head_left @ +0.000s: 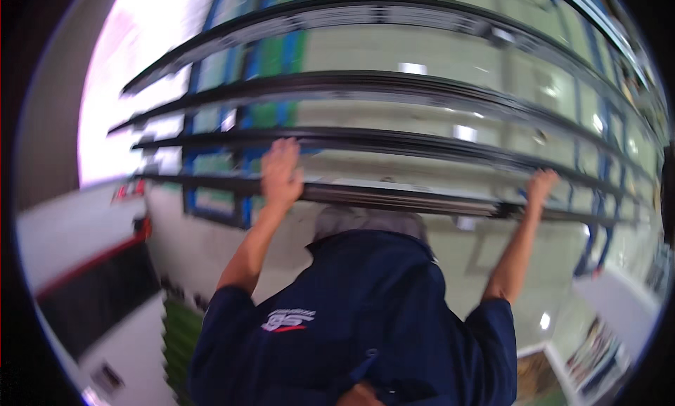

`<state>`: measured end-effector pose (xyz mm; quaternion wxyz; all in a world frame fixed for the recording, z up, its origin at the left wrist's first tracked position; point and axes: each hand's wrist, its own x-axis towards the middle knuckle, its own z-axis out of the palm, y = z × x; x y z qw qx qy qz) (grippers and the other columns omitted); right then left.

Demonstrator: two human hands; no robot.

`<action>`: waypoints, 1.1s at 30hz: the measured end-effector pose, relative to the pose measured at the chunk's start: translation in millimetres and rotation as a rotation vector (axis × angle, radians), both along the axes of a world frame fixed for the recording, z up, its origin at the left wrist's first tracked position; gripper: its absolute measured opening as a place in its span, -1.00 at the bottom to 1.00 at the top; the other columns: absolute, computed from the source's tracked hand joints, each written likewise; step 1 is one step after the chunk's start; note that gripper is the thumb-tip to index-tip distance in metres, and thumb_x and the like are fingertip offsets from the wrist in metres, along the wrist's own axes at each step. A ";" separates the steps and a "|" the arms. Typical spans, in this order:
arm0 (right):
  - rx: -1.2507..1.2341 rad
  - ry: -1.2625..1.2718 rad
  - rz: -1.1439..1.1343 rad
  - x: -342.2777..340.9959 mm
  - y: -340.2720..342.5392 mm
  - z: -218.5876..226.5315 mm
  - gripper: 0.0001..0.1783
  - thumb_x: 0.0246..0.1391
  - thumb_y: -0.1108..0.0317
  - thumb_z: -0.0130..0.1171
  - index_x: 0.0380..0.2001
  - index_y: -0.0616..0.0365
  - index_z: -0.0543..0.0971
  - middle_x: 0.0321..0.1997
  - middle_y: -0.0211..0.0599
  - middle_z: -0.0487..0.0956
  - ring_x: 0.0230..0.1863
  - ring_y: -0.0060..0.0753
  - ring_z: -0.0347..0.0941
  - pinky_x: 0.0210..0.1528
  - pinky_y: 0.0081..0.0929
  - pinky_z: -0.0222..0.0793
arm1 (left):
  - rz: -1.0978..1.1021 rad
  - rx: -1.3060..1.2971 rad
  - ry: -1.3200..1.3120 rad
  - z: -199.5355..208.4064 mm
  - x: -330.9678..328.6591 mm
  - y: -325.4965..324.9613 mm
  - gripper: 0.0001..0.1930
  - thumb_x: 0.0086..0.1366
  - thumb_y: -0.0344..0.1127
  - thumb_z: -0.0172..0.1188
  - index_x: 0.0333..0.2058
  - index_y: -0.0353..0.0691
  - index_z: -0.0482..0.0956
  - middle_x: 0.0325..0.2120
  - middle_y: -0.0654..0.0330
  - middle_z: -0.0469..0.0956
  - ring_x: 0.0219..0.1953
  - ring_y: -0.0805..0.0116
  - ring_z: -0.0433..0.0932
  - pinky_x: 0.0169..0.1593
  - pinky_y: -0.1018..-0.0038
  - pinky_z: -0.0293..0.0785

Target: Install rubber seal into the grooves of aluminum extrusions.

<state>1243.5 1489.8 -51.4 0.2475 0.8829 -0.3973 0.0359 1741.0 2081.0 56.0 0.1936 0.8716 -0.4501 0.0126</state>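
Several long dark metal profiles (380,84) lie side by side across a blue frame (246,213) in front of me. My left hand (281,174) lies across the nearest profile (394,196), its fingers stretched out toward the second profile (394,139). Farther right, my right hand (541,187) has its fingers curled over the second profile, with the wrist above the nearest one. Motion blur softens both hands, and the undersides of the profiles at my fingers are hidden.
A white and dark cabinet (95,293) with a red edge stands at the left. Lower right are a white shelf unit (619,307) and an open box (541,378). Green corrugated material (184,343) is at lower left. The pale shiny floor (478,265) reflects lights.
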 end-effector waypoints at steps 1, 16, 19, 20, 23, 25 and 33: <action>0.070 0.096 -0.048 -1.5 -11.3 5.7 -0.64 0.21 0.31 -0.02 -0.10 0.38 0.57 0.10 0.30 0.45 0.20 0.34 0.30 0.34 0.27 0.02 | 0.025 0.014 0.026 -7.2 0.2 1.4 -0.36 0.10 -0.25 0.16 0.23 -0.17 0.40 0.32 0.10 0.28 0.38 0.00 0.17 0.31 -0.10 0.10; 0.314 -0.140 -0.043 307.1 379.3 64.6 -0.14 0.30 -0.16 -0.08 0.21 0.58 0.28 0.30 0.58 0.18 0.38 0.47 0.05 0.41 0.10 0.01 | 0.030 -0.092 0.135 -4.3 -0.6 62.8 -0.39 0.25 -0.18 0.13 0.26 -0.24 0.32 0.38 0.18 0.16 0.45 0.16 0.02 0.37 -0.17 -0.06; 0.469 -0.212 0.083 383.0 474.2 88.4 -0.15 0.28 -0.13 -0.02 0.22 0.57 0.27 0.32 0.58 0.13 0.40 0.49 0.01 0.42 0.09 -0.02 | -0.055 -0.088 0.139 -8.5 23.7 83.2 -0.38 0.27 -0.15 0.15 0.28 -0.22 0.30 0.38 0.19 0.16 0.44 0.20 0.03 0.38 -0.15 -0.06; 0.457 -0.214 0.139 395.9 498.1 88.3 -0.15 0.27 -0.13 0.00 0.21 0.57 0.28 0.32 0.58 0.14 0.40 0.49 0.01 0.42 0.09 -0.03 | -0.120 -0.056 0.119 -4.8 32.3 93.7 -0.37 0.28 -0.14 0.16 0.28 -0.20 0.30 0.38 0.20 0.17 0.44 0.21 0.04 0.39 -0.13 -0.05; 0.336 -0.098 0.131 413.2 531.6 88.5 -0.12 0.25 -0.15 0.01 0.18 0.62 0.27 0.28 0.60 0.18 0.36 0.47 0.07 0.44 0.09 -0.07 | -0.074 -0.018 0.180 5.8 74.2 141.9 -0.46 0.29 -0.19 0.15 0.22 -0.19 0.37 0.35 0.23 0.22 0.43 0.26 0.07 0.39 -0.11 -0.03; 0.395 -0.032 0.052 430.2 546.5 103.5 -0.14 0.24 -0.11 0.00 0.17 0.64 0.28 0.26 0.61 0.21 0.34 0.49 0.10 0.45 0.06 -0.07 | -0.020 -0.057 0.161 -4.5 119.9 194.9 -0.54 0.31 -0.21 0.14 0.16 -0.18 0.43 0.32 0.26 0.27 0.41 0.25 0.11 0.38 -0.11 -0.01; 0.292 0.153 -0.049 443.0 547.6 89.1 0.05 -0.05 -0.01 0.31 0.21 0.70 0.14 0.27 0.65 0.18 0.36 0.53 0.05 0.44 0.11 -0.07 | 0.146 -0.219 0.018 -2.0 250.9 349.9 -0.50 0.20 -0.22 0.25 0.13 -0.15 0.47 0.26 0.12 0.35 0.37 0.10 0.19 0.36 -0.04 0.07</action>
